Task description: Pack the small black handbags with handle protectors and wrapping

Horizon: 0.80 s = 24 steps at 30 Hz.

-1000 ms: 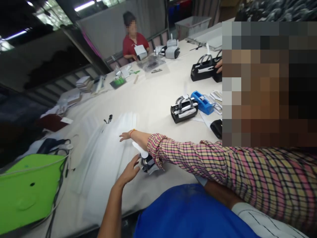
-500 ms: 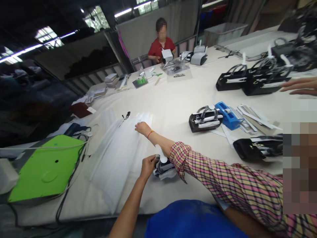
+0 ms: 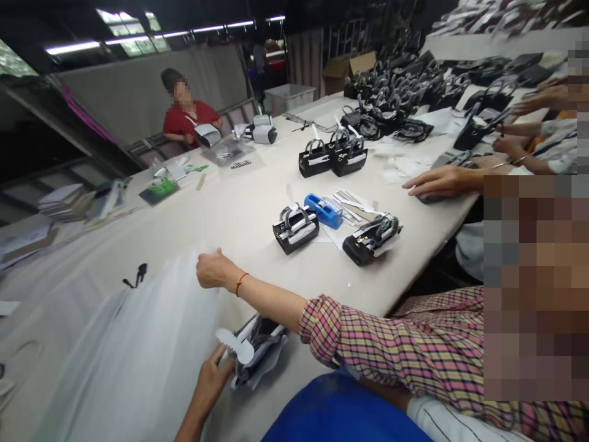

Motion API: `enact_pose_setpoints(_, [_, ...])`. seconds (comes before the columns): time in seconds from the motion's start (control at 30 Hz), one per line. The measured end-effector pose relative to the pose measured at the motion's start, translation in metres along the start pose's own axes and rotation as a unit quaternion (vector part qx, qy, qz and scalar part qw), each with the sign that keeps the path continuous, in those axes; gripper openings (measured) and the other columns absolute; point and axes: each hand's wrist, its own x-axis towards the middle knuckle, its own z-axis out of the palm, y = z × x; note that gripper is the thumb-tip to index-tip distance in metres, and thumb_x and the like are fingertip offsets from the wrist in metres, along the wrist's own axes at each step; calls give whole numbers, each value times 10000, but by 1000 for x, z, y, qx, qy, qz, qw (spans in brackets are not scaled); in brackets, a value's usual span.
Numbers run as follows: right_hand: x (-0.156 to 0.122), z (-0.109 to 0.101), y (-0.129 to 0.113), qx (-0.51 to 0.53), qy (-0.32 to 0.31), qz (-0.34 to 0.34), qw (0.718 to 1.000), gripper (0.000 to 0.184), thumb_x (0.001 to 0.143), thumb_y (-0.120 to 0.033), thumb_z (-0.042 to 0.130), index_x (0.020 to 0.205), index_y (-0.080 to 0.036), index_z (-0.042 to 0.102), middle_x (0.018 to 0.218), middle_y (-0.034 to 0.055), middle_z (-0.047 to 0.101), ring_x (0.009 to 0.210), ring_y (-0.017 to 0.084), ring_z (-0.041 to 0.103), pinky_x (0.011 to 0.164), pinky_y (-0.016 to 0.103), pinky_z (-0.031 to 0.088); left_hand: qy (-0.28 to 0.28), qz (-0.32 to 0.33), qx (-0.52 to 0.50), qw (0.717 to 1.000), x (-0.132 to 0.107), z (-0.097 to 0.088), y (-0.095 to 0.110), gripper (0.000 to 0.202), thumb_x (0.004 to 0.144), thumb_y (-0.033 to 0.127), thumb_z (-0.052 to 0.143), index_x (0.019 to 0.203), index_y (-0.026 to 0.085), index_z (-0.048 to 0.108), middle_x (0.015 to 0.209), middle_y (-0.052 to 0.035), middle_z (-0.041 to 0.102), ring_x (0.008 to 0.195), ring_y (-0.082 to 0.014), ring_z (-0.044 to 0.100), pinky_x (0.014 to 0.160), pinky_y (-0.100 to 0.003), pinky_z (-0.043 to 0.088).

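My left hand (image 3: 212,376) comes up from the bottom edge, its fingers closed on the end of a small black handbag (image 3: 262,341) wrapped in white paper, lying on the table (image 3: 239,209). A white paper tag (image 3: 237,345) sticks out beside my fingers. My right hand is out of sight. Over the handbag reaches a co-worker's arm in a pink checked sleeve (image 3: 368,344). That person's fist (image 3: 212,270) is closed on the stack of thin white sheets (image 3: 133,350) to my left.
Small black handbags (image 3: 294,226) (image 3: 370,240) and a blue tape dispenser (image 3: 324,210) lie mid-table, with many more bags (image 3: 391,92) at the far end. Other people's hands (image 3: 437,182) rest at the right edge. A person in red (image 3: 188,116) sits across. Black clips (image 3: 137,273) lie by the sheets.
The view has swung right and nearer the table. The co-worker's hand has closed into a fist on the white sheets. My left hand still grips the wrapped handbag.
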Motion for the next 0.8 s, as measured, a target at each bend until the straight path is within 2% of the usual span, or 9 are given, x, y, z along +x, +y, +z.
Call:
enact_pose_setpoints(0.07, [7,-28,-5,-35,-35,-24,998,214,799,-9,622,616,-100,561,746,-10,625,939,177,601,955,472,469,12,10,0,1000,1,1,-5,518,669,529,594,1032,185,730,1109,-57,728,1233,-306,560,1100,-432,383])
enact_pose_setpoints(0.13, [8,-58,-12,-59,-47,-63,995,260,777,46,563,587,-130,551,829,-26,641,1106,191,544,1077,521,346,38,20,8,999,6,5,-13,504,679,556,560,977,191,740,1039,-59,747,1170,-303,606,1079,-426,410])
enact_pose_setpoints(0.23, [-14,-97,-17,-49,-56,-77,994,242,917,-163,471,779,-242,653,1100,-107,635,1300,153,420,1140,432,294,68,28,34,997,12,10,-25,481,709,519,530,990,186,733,1011,-56,753,1095,-287,648,973,-367,501])
enact_pose_setpoints(0.3, [-53,-106,-11,-7,-57,23,998,212,931,-313,477,897,-306,686,1159,-112,645,1292,155,450,1071,359,401,88,38,61,994,12,12,-26,477,730,475,513,1026,164,722,1019,-70,751,1036,-281,670,866,-332,541])
enact_pose_setpoints(0.43, [-157,-78,26,14,-57,117,991,174,872,-249,565,911,-236,735,1035,19,725,1089,219,620,930,339,497,108,42,133,984,9,11,-13,460,782,431,467,1018,129,720,912,-82,759,793,-241,691,685,-289,525])
enact_pose_setpoints(0.5, [-191,-57,48,24,-55,137,989,182,862,-227,582,945,-220,744,1035,38,735,1040,213,651,927,323,493,105,45,142,983,7,11,-5,465,807,444,450,1015,126,719,874,-72,756,763,-225,678,666,-272,507])
enact_pose_setpoints(0.63, [-212,-42,77,39,-43,138,989,276,856,-237,615,1118,-238,703,1184,15,698,1121,174,626,996,266,457,94,47,109,989,5,13,-3,496,817,483,444,1066,139,700,894,-61,753,826,-224,675,710,-269,518])
enact_pose_setpoints(0.7, [-222,-47,79,28,-2,164,986,334,854,-249,618,1185,-250,671,1230,16,675,1146,178,611,1015,277,449,102,34,78,991,6,15,-8,530,792,516,455,1086,148,697,986,-77,750,918,-251,679,763,-292,536])
enact_pose_setpoints(0.8, [-256,-53,73,-13,74,234,969,323,871,-254,579,1178,-227,678,1146,47,708,1005,189,661,925,299,504,107,-3,41,993,11,15,-20,612,730,574,486,1126,155,691,1148,-93,710,1041,-300,662,904,-360,525])
